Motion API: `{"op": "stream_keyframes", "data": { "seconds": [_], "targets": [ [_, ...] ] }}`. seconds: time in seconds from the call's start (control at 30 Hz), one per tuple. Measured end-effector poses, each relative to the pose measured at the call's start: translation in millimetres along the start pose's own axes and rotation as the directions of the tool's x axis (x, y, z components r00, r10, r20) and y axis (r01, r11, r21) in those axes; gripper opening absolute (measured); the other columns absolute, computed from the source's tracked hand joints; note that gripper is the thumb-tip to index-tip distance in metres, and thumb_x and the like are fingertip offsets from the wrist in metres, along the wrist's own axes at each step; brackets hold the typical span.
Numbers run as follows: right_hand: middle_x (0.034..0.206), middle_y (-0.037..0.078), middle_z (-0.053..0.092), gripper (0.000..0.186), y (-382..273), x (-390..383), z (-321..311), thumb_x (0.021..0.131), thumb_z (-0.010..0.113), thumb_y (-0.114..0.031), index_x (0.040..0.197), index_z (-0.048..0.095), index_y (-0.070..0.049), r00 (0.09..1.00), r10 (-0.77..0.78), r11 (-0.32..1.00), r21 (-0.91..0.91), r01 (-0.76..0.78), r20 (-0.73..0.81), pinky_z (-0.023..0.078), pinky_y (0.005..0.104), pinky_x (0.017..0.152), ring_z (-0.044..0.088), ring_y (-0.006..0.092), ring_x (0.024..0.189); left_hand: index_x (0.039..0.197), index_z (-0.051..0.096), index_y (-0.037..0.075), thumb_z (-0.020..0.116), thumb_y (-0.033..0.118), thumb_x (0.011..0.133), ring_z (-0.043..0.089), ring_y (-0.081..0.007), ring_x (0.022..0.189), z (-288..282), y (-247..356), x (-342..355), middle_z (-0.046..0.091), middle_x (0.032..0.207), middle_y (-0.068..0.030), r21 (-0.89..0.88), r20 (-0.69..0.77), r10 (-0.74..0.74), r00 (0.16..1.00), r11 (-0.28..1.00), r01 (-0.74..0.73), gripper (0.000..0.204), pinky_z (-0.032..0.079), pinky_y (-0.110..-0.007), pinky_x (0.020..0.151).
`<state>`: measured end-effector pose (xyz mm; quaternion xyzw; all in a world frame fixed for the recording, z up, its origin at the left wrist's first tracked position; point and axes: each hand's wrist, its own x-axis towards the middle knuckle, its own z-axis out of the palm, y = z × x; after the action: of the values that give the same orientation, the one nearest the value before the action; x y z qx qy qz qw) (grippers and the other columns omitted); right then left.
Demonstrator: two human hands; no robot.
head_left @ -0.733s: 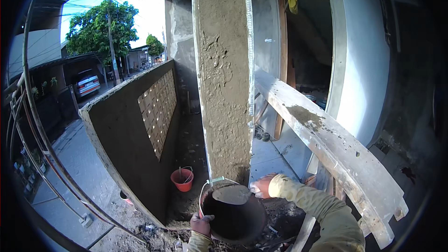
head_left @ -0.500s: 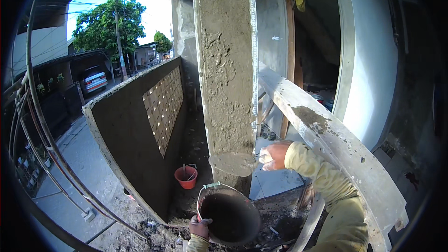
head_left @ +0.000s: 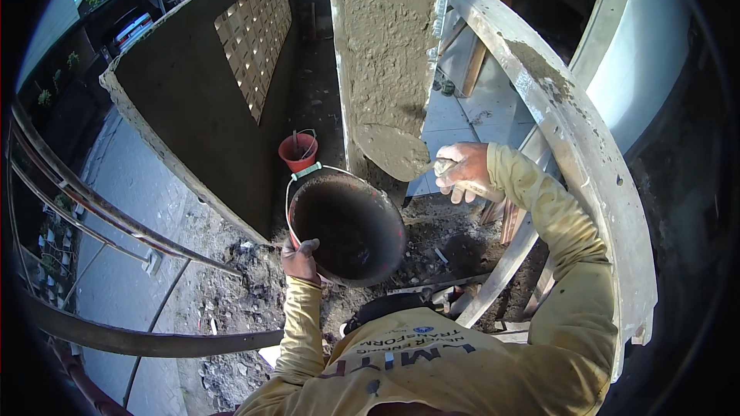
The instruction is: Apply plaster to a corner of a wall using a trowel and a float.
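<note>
My left hand [head_left: 301, 260] grips the near-left rim of a large dark bucket [head_left: 388, 240], which is tilted so that its mouth faces me. Its shadowed inside hides how much is in it. Its wire handle, with a pale green grip [head_left: 306, 171], lies up along the far rim. In my right hand [head_left: 466, 171] is the handle of a trowel [head_left: 391, 151], closed between thumb and fingers. Grey mortar coats the trowel's rounded blade. The blade overlaps the lower part of a roughly plastered column [head_left: 389, 54]; whether they touch I cannot tell.
A small red bucket [head_left: 299, 156] stands beyond the large one, beside a low wall [head_left: 181, 108] with a perforated panel. A mortar-stained plank [head_left: 582, 139] curves past my right arm. Metal scaffold tubes [head_left: 100, 212] cross at left. Rubble [head_left: 239, 293] covers the ground.
My view has tipped downward, bringing my shirt into sight. The large bucket has shifted leftward relative to the trowel. My right hand's lower fingers have loosened a little; both holds remain.
</note>
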<state>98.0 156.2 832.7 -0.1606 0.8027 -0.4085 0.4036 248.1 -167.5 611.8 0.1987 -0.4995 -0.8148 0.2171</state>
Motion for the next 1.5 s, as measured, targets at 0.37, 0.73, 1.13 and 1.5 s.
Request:
{"op": "stream_keyframes", "data": {
  "seconds": [0.37,0.73,1.13,1.5],
  "targets": [
    [0.077,0.007,0.058,0.032,-4.6,-7.1,50.3,0.094,0.050,-0.034,0.100,0.056,-0.003,0.777,-0.284,0.714,0.417,0.562,-0.562,0.045,0.0299,0.051,0.056,0.0155,0.059,0.084,0.059,0.003,0.061,-0.003,0.059,0.056,-0.0157,0.072,-51.7,-2.5,-16.2,0.063,0.081,-0.0028,0.123,-0.054,-0.003,0.999,0.992,0.010,0.025,0.047,-0.030,0.071],
    [0.104,0.012,0.048,0.054,-243.5,-83.2,-34.8,0.088,0.060,-0.008,0.134,0.031,-0.005,-0.713,-0.254,0.080,-0.749,0.658,-0.654,0.051,0.0284,0.065,0.054,0.0159,0.080,0.086,0.063,0.000,0.057,-0.009,0.059,0.062,-0.0182,0.076,-92.2,-2.3,-5.9,0.067,0.089,-0.0046,0.056,-0.004,0.069,0.998,0.996,-0.069,0.029,0.051,-0.030,0.077],
    [0.125,0.029,0.054,0.056,-188.5,64.7,-32.9,0.086,0.056,-0.019,0.135,0.034,-0.003,-0.172,-0.579,0.737,-0.602,0.308,-0.797,0.043,0.0442,0.097,0.055,0.0435,0.111,0.087,0.059,0.001,0.060,-0.005,0.058,0.060,-0.0176,0.073,-107.6,1.9,-6.2,0.066,0.085,-0.0052,0.031,-0.052,0.065,0.997,0.998,-0.063,0.030,0.049,-0.030,0.076],
    [0.078,0.004,0.059,0.034,70.5,77.0,227.3,0.085,0.068,-0.033,0.102,0.058,-0.005,0.990,-0.007,0.915,0.399,0.063,-0.141,0.048,0.0309,0.055,0.059,0.0143,0.066,0.087,0.059,0.001,0.059,-0.004,0.064,0.058,-0.0146,0.072,-118.4,-2.1,-16.6,0.065,0.085,-0.0036,0.237,0.025,0.034,0.999,0.971,-0.038,0.024,0.048,-0.027,0.073]
  ]
}}
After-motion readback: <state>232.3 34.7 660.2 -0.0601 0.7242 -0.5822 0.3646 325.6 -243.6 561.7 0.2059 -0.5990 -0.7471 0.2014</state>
